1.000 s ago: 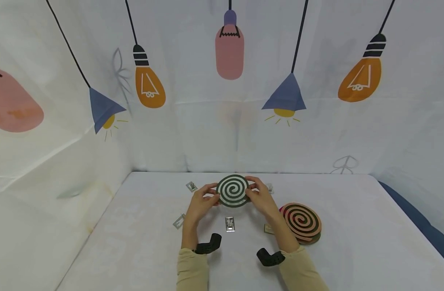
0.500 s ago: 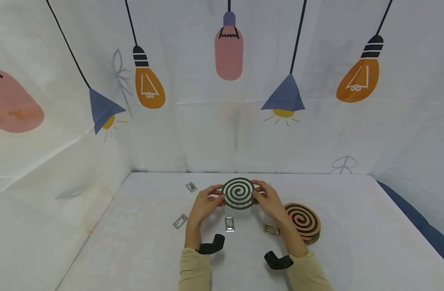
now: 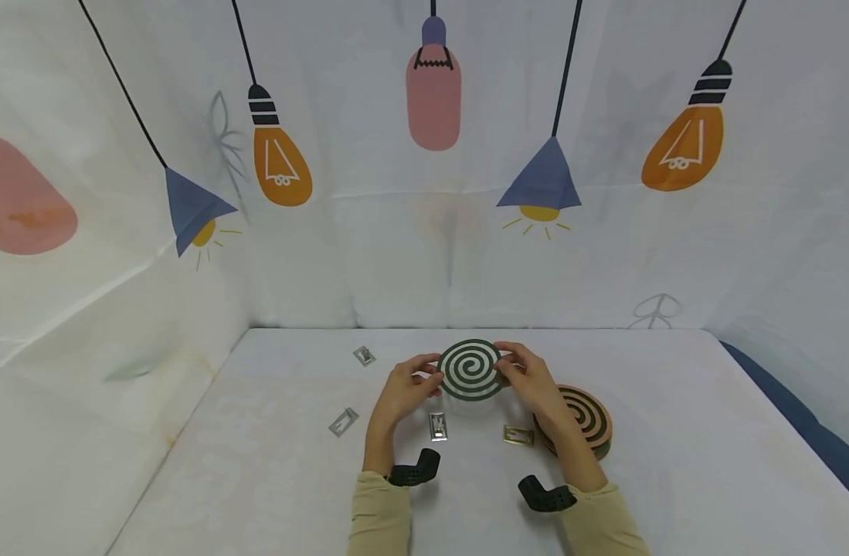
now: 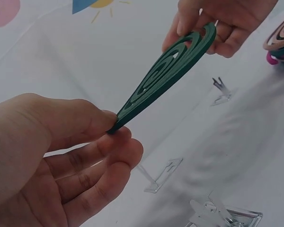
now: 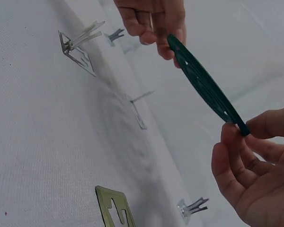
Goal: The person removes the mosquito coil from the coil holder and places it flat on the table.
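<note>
Between both hands is a green mosquito coil (image 3: 470, 370), held up over the table with its spiral face toward the head camera. My left hand (image 3: 406, 388) pinches its left edge between thumb and fingers. The right hand (image 3: 531, 384) pinches the opposite edge. From the left wrist view the coil (image 4: 165, 71) appears nearly edge-on, its shadow falling on the tabletop below. In the right wrist view, the thumb and fingertips of the right hand (image 5: 260, 165) meet at the lower end of the coil.
Small silver metal coil stands (image 3: 438, 426) lie around the hands, along with a gold-coloured stand (image 3: 518, 435). At right, a stack of brown and dark green coils (image 3: 593, 423) is partly covered by the right forearm. A printed white cloth (image 3: 396, 262) hangs behind the table.
Both hands have shifted to the right and slightly down with the coil between them. The gold stand has come out from behind the right forearm.
</note>
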